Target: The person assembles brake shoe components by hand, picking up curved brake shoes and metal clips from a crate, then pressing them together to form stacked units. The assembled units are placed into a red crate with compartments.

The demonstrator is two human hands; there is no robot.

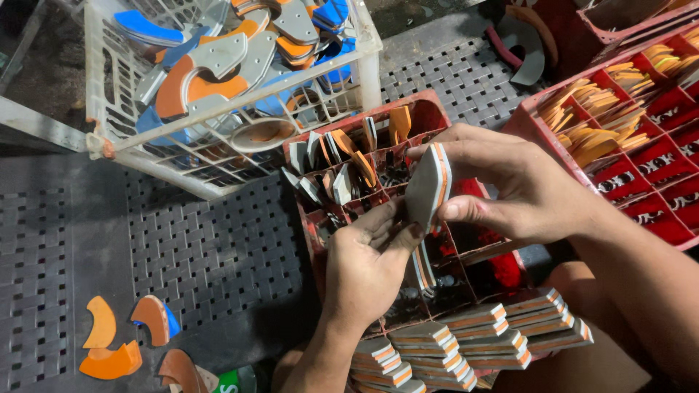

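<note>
Both my hands hold a small stack of flat grey pieces with orange and white layered edges (429,185). My right hand (502,182) pinches the stack from the top and side. My left hand (368,258) cups it from below with the thumb on its lower end. The stack hovers over a red divided crate (419,109) whose cells hold upright grey and orange pieces (335,164). Neat piles of the same layered pieces (466,338) lie at the crate's near side.
A white wire basket (218,80) of grey, orange and blue curved offcuts stands at the back left. A second red divided crate (641,116) with orange pieces is at the right. Loose orange scraps (116,342) lie on the dark woven surface (182,247) at lower left.
</note>
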